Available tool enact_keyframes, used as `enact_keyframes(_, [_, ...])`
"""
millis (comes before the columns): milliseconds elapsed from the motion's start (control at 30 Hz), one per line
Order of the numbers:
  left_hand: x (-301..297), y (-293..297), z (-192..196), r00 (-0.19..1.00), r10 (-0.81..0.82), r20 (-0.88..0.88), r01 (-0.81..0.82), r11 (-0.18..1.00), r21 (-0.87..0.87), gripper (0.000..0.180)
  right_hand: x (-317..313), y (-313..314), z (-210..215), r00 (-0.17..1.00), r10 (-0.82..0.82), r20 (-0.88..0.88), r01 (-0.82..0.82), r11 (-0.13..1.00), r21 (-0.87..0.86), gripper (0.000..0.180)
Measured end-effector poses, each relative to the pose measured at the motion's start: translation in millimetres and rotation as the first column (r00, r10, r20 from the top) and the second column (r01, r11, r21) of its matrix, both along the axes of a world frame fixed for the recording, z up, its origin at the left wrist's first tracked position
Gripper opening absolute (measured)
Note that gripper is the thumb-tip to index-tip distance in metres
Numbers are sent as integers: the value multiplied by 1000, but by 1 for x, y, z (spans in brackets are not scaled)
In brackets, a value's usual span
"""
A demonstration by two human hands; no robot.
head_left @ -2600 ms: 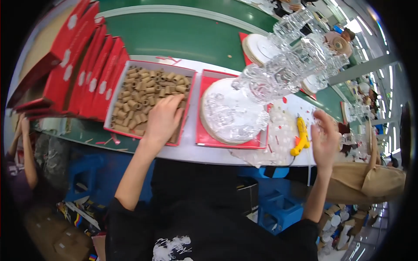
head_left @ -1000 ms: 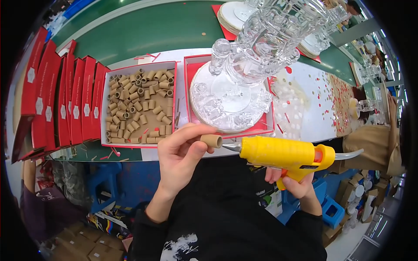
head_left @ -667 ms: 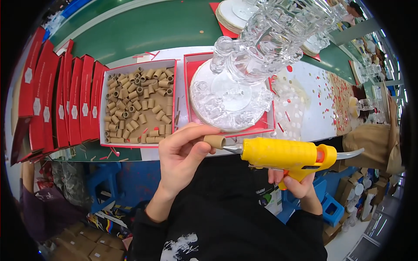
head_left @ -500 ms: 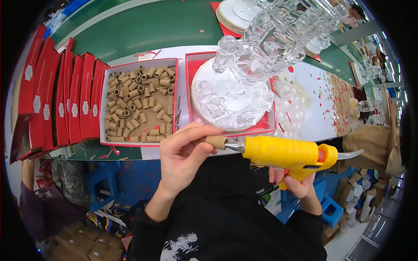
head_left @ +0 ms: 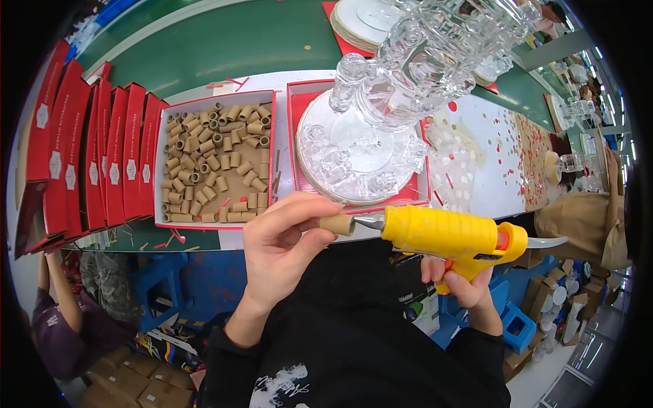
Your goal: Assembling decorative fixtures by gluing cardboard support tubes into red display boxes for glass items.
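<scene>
Between the thumb and fingers of my left hand (head_left: 282, 245) is a short brown cardboard tube (head_left: 336, 224), lying sideways. My right hand (head_left: 459, 282) is closed round the handle of a yellow hot glue gun (head_left: 452, 234). Its metal nozzle points left and meets the rim of the tube's right end. A clear glue stick (head_left: 547, 242) sticks out of the gun's back. Just beyond my hands stands a clear figure on a round white base (head_left: 360, 146), set in a red box lid (head_left: 297, 112). To its left, a red-edged box (head_left: 273, 146) holds many more cardboard tubes (head_left: 218, 156).
Several red boxes (head_left: 92, 156) stand in a row at the left. Red and white scraps (head_left: 452, 177) lie on the table at the right. Another round base (head_left: 360, 24) sits at the back. A co-worker's arm (head_left: 64, 292) shows at the lower left, near blue stools (head_left: 160, 285).
The glue gun and tube have shifted only slightly, with the nozzle now at the tube's rim. At the lower left, the co-worker's arms have come further into view.
</scene>
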State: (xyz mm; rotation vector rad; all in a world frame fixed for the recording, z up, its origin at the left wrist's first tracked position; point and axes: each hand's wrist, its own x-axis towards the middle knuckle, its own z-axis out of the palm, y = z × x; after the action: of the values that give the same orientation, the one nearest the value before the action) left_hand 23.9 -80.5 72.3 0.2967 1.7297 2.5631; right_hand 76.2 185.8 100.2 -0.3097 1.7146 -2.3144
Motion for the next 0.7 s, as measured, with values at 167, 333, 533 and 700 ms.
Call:
enact_keyframes(167, [0,-2,-1,999,-5,-43,5,1000,-3,28,0,3,-2,999,24,-33,-22,999,48,57])
enact_keyframes(333, [1,-6,-4,999,-24,-46,25,1000,11,26,1,4,-3,997,37,-61,-31,995,95,64])
enact_keyframes(533, [1,-6,-6,998,-26,-64,29,998,48,29,7,3,-1,1000,15,20,-15,1000,-10,51])
enact_keyframes(700, [2,-5,-7,998,-26,-63,29,998,50,29,8,7,-3,998,67,-16,-67,998,12,50])
